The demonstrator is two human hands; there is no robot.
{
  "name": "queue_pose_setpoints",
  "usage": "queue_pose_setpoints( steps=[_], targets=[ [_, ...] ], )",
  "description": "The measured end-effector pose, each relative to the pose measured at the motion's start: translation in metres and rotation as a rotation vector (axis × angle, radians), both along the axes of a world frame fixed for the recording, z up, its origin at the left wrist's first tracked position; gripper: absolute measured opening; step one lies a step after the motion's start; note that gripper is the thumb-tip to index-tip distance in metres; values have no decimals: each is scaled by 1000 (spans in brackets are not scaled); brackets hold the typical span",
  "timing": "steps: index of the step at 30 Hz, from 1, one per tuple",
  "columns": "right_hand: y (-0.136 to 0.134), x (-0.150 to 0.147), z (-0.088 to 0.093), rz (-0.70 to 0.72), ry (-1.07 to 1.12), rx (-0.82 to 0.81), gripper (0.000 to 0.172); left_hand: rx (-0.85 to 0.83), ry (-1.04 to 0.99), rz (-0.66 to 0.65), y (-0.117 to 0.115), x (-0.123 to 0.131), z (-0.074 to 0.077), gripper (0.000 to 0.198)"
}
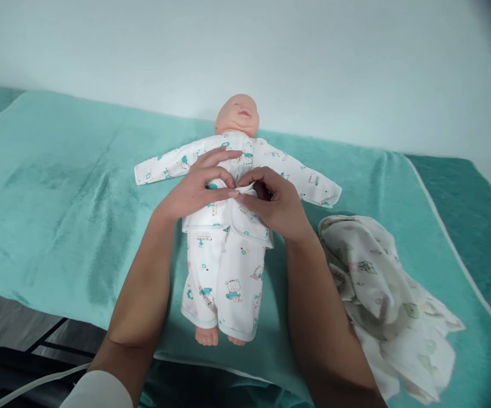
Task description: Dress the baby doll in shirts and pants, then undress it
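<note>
Head view: a doll (228,218) lies face up on a green sheet (58,198), in the middle, between the person's 2 arms. It wears a printed white shirt (205,220) and matching trousers (223,277).

The left hand (200,184) comes in over the shirt's front, thumb and forefinger tips nearly meeting on the edge of the cloth, with the other fingers fanned over the chest. That spread probably steadies the garment. The right hand (280,204) pinches the raised front flap between thumb and forefinger, its remaining fingers curled under; the flap seems lifted so that the edge can be reached. The 2 grips meet at the midline, and whatever sits between the tips is too small to tell.

The doll's long axis runs away from the person, across the sheet's width, leaning very slightly to the right at the far end. Its head (237,115) points toward the wall (228,51), the face tipped a little right; its 2 feet (206,335) point back toward the person. Both sleeves stretch sideways, which likely keeps them off the front.

A crumpled patterned cloth (385,294) lies just beside the right forearm, perhaps set there to leave the doll accessible.
</note>
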State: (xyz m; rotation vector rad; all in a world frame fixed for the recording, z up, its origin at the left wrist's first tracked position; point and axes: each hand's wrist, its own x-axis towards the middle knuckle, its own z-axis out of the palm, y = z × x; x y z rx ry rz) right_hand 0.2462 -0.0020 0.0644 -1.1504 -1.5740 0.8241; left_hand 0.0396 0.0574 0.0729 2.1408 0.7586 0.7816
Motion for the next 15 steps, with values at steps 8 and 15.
queue_pose_setpoints(
  steps=[8,15],
  targets=[
    [3,9,-4,84,156,-58,32,27,5,-45,4,-3,1,32],
    [4,9,-7,87,181,-71,31,60,15,-43,3,-2,-1,33]
  ],
)
